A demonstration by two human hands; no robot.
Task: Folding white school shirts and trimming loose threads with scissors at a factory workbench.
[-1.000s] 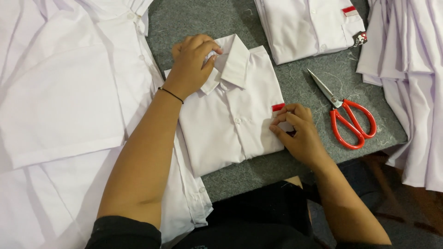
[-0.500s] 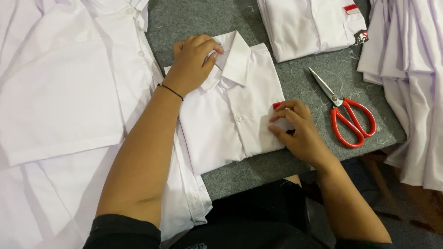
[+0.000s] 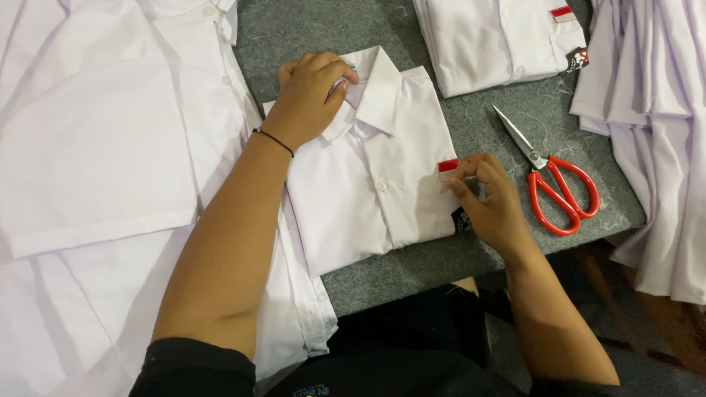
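The folded white shirt lies collar-up on the grey felt-like table top, just beside a spread of unfolded white shirts on the left, whose edge it partly overlaps. The left hand rests flat on the collar area, fingers curled over the collar's near side — it seems to pin the garment so it does not slide. The right hand is at the shirt's right edge, thumb and fingertips pinched together at a small red-and-white tag on the chest pocket; whether they actually grip the tag or only a thread beside it is hard to tell at this size. A small dark label peeks out under that hand. Red-handled scissors lie closed on the table just right of the right hand, within easy reach, with loose thread scraps around them. Another folded shirt with the same tag sits at the top, well apart, and a stack of white cloth hangs over the table's right edge.
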